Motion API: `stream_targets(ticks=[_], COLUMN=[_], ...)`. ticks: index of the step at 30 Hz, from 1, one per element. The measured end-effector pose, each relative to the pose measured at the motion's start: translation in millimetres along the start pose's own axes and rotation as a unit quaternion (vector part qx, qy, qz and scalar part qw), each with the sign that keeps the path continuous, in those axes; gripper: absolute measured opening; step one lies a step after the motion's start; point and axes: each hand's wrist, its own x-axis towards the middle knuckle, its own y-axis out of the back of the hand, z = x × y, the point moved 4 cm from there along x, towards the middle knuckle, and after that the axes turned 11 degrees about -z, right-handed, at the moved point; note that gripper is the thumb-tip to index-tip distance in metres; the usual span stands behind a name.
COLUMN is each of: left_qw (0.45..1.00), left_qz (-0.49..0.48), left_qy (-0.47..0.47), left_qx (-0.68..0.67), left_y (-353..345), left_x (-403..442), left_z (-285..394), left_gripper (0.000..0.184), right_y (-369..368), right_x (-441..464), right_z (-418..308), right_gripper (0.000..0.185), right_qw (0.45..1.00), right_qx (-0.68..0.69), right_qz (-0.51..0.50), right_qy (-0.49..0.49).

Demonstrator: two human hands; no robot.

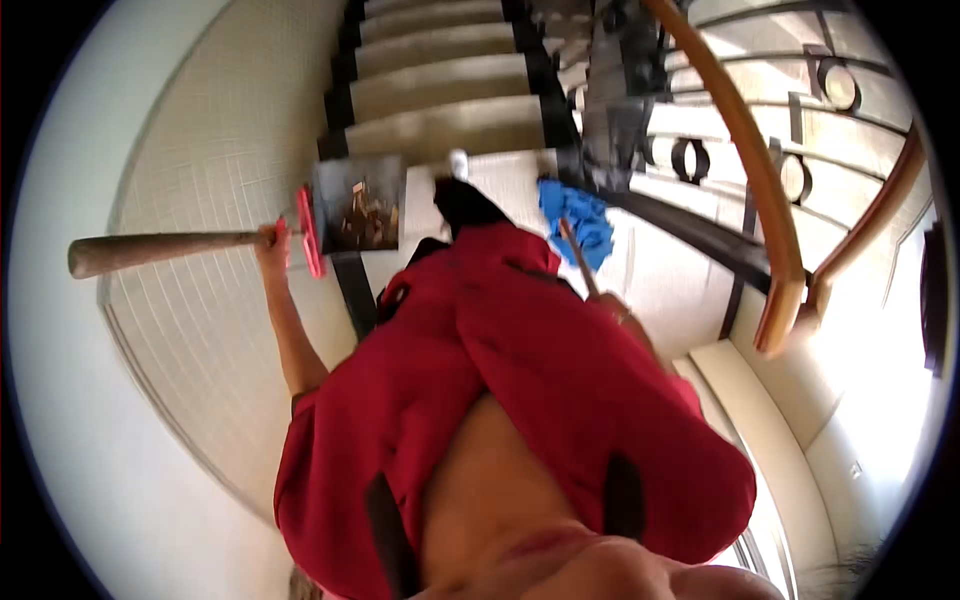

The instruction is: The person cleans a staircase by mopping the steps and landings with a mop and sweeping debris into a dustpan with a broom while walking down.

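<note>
In the head view, the pan [336, 186] is seen near the steps [445, 125], its thick handle [160, 252] gripped in the left hand [272, 242]. A stick [580, 260] is held in the right hand [614, 308]. The pan looks stiff and light, best held by its handle.

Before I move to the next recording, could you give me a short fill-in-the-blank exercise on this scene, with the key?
1. The left hand grips a long pole made of ____.
2. The right hand appears to hold a thin stick, its far tip overlapping a crumpled bundle coloured ____.
3. In the grey tray lie small bits coloured ____.
4. The wooden handrail stands on the ____ side of the picture.

Missing words: wood; blue; brown; right.
</note>
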Motion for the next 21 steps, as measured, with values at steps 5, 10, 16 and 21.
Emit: stream_targets(ticks=[5, 10, 16, 21], left_qw=[0.998, 0.997, 0.993, 0.994], left_qz=[-0.022, -0.044, -0.089, -0.092], left_qy=[-0.010, -0.024, -0.060, -0.056], left_qx=[0.055, 0.063, 0.044, 0.033], left_y=[10, 5, -51, -42], left_x=[-18, 30, 322, 534], left_z=[64, 105, 165, 86], left_gripper=[0.019, 0.018, 0.018, 0.019], right_y=[-22, -38, -107, -193], right_x=[-47, -19, 108, 248], right_z=[-9, -25, -214, -294], right_gripper=[0.012, 0.010, 0.015, 0.021], right_qw=[0.992, 0.956, 0.924, 0.866], right_qx=[-0.093, 0.243, 0.314, 0.449], right_qz=[-0.021, -0.130, -0.142, -0.167], right_qy=[0.088, 0.098, 0.164, 0.146])
